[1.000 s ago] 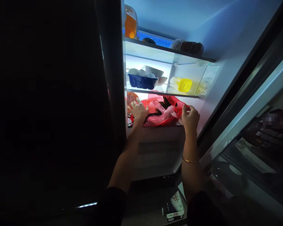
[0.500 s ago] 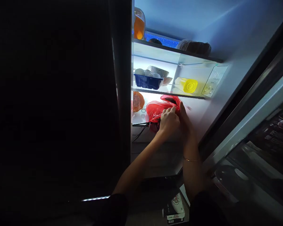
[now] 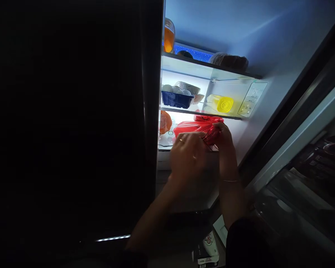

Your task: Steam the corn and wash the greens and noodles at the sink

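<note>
A red plastic bag (image 3: 188,127) lies on the lowest lit shelf of an open fridge. My right hand (image 3: 223,134) has its fingers closed on the bag's right side, where the plastic is bunched. Thin dark stems or strands show between my hands at the bag's front; I cannot make out what they belong to. In front of the bag's left part is my left hand (image 3: 187,154), smeared by motion, with a ring on one finger. Its fingertips are unclear, so any hold is hidden.
On the shelf above stand a blue tray (image 3: 177,99) of eggs and a yellow-lidded container (image 3: 225,104). An orange bundle (image 3: 165,122) sits left of the bag. A jar (image 3: 169,37) is on the top shelf. The dark left door edge and the open right door (image 3: 293,149) flank the opening.
My left hand has pulled back from the bag toward me and down. My right hand has shifted slightly right, and the bag's right side is now gathered more tightly.
</note>
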`<action>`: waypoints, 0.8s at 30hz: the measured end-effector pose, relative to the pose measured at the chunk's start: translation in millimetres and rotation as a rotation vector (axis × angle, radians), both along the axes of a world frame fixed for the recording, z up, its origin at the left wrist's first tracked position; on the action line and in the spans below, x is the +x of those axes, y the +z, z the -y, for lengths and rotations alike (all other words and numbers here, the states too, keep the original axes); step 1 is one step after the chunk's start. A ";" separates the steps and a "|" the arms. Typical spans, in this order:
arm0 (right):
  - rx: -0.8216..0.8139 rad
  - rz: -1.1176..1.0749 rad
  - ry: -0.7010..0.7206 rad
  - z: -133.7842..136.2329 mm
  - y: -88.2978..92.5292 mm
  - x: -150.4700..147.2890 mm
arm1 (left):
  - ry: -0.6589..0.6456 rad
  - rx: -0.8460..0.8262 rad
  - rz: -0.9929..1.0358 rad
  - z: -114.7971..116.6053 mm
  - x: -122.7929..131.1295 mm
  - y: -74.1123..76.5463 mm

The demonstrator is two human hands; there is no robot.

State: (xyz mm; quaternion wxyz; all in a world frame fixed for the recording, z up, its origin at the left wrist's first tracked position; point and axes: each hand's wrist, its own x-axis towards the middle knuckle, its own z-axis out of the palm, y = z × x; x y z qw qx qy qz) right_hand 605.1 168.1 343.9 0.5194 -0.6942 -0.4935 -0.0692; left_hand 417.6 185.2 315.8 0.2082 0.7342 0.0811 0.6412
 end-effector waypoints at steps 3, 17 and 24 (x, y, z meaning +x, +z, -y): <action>-0.046 0.071 -0.127 4.7 0.9 -1.4 | -0.039 -0.063 0.026 -30.0 -14.6 5.0; 0.630 -0.609 0.474 29.1 -13.6 -33.7 | 0.264 0.075 0.088 -59.0 -11.0 -32.2; 0.686 -0.618 0.540 54.4 -32.4 -54.2 | 0.197 0.062 0.124 -39.7 -20.5 -57.5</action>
